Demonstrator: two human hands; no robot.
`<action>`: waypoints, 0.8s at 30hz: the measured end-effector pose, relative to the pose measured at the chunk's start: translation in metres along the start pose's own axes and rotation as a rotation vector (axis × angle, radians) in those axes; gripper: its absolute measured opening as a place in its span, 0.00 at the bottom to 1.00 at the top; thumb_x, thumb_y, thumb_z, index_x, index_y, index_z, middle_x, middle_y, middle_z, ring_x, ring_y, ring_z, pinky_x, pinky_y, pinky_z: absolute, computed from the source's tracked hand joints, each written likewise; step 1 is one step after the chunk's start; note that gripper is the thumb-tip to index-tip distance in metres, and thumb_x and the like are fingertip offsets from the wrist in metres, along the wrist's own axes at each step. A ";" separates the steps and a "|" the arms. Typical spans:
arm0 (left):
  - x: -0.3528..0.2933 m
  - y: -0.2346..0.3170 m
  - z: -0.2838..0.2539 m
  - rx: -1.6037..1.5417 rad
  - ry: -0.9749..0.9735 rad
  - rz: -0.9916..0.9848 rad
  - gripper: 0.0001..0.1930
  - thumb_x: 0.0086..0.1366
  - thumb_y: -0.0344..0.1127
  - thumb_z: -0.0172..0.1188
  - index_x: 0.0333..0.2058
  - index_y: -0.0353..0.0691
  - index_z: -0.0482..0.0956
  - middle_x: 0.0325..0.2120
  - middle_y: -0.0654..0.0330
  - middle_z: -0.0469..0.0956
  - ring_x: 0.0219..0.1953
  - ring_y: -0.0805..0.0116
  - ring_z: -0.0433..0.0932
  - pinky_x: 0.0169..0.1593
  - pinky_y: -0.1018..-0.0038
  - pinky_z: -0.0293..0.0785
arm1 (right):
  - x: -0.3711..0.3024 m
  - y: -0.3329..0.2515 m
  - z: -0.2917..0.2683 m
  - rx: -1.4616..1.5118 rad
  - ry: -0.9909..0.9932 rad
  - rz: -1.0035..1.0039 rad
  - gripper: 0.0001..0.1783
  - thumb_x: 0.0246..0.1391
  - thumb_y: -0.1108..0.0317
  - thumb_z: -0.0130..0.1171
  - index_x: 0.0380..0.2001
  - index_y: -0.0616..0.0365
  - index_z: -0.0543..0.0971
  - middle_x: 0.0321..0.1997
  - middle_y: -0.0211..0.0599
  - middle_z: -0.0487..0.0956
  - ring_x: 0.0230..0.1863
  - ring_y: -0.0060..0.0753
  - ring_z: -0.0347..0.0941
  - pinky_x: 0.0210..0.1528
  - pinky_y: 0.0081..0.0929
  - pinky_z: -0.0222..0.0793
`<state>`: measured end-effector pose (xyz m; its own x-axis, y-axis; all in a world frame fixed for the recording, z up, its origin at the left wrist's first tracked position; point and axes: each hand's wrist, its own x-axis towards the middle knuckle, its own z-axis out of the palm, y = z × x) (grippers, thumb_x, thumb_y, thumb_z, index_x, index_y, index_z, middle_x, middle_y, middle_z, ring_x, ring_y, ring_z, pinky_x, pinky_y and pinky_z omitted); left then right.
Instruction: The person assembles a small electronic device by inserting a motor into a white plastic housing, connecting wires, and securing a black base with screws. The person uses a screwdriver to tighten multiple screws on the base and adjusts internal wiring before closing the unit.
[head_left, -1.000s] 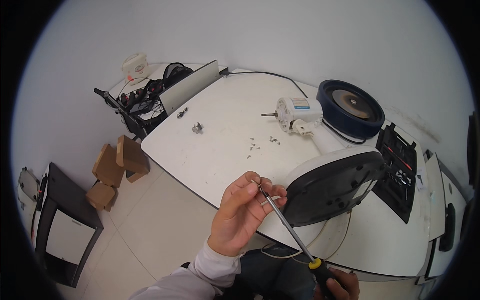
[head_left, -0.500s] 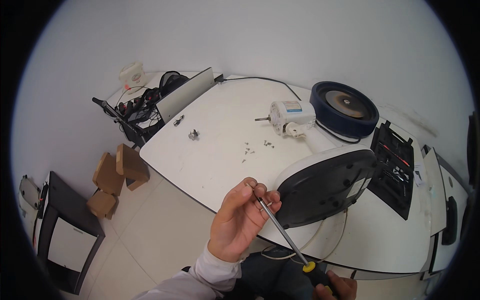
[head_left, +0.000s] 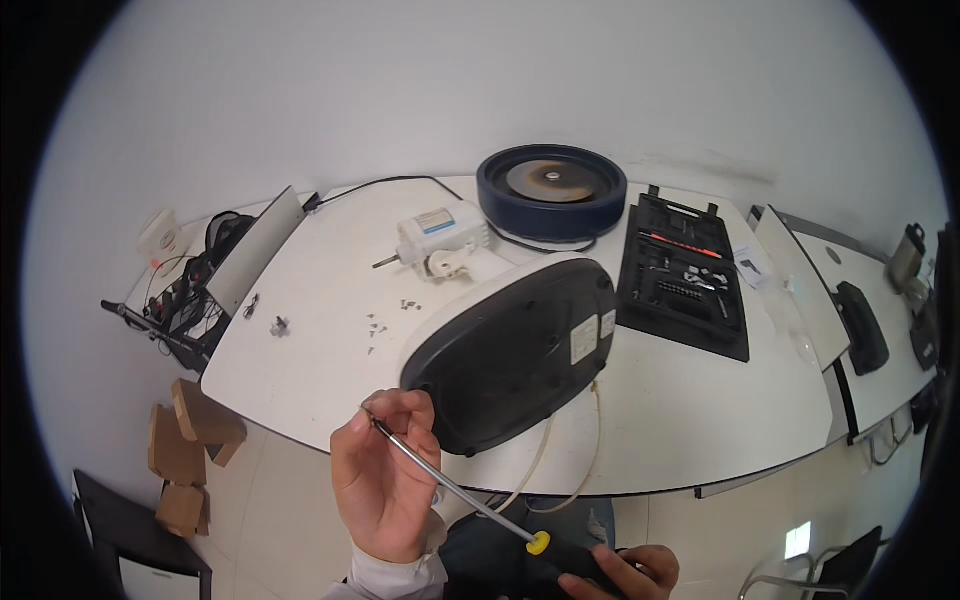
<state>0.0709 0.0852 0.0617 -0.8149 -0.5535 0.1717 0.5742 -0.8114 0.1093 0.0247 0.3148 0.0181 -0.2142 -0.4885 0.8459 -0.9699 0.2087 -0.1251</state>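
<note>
In my right hand (head_left: pixel 632 574), at the lower edge, is the handle end of a screwdriver (head_left: pixel 465 495) with a yellow collar and a long steel shaft. My left hand (head_left: pixel 385 470) pinches round the screwdriver's tip with thumb and fingers; whether a tiny part sits there too is hard to tell. Just beyond lies an electric fan body on its side: its base (head_left: pixel 500 365) turns a black underside with rubber feet toward me. The white motor housing (head_left: pixel 440 235) with a bare metal shaft points left. Several small screws (head_left: pixel 374 328) lie scattered left of the fan.
A dark blue round weighted ring (head_left: pixel 552 215) stands at the back by the wall. Right of it is an unfolded black tool case (head_left: pixel 685 290) with bits and sockets. Small metal part (head_left: pixel 280 326) lies at the table's left. A pale cord (head_left: pixel 597 430) hangs off the front edge.
The view has swung to the right, so the table things sit further left in the picture. Both hands keep their hold on the screwdriver, left at the tip, right at the handle.
</note>
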 end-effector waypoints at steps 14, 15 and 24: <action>0.005 -0.056 0.006 0.010 0.020 -0.166 0.07 0.63 0.31 0.53 0.41 0.43 0.75 0.37 0.63 0.71 0.45 0.69 0.68 0.51 0.68 0.68 | -0.034 0.005 -0.013 -0.052 0.133 0.262 0.08 0.42 0.72 0.63 0.28 0.45 0.81 0.39 0.39 0.77 0.36 0.40 0.69 0.34 0.31 0.67; 0.005 -0.057 0.005 0.008 0.047 -0.196 0.07 0.64 0.32 0.52 0.39 0.44 0.76 0.36 0.63 0.71 0.45 0.69 0.67 0.51 0.68 0.68 | -0.035 0.006 -0.013 -0.058 0.150 0.280 0.07 0.43 0.71 0.63 0.28 0.45 0.81 0.38 0.39 0.78 0.36 0.40 0.69 0.34 0.31 0.67; 0.012 -0.067 -0.004 0.039 0.062 -0.286 0.06 0.63 0.34 0.53 0.36 0.47 0.78 0.36 0.67 0.72 0.45 0.70 0.66 0.48 0.71 0.66 | -0.036 0.020 -0.020 -0.067 0.165 0.291 0.04 0.46 0.69 0.62 0.28 0.46 0.82 0.36 0.40 0.79 0.32 0.39 0.69 0.33 0.30 0.67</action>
<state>0.0228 0.1322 0.0525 -0.9468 -0.3143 0.0686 0.3217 -0.9291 0.1827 0.0151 0.3538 -0.0046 -0.4539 -0.2575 0.8530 -0.8600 0.3772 -0.3438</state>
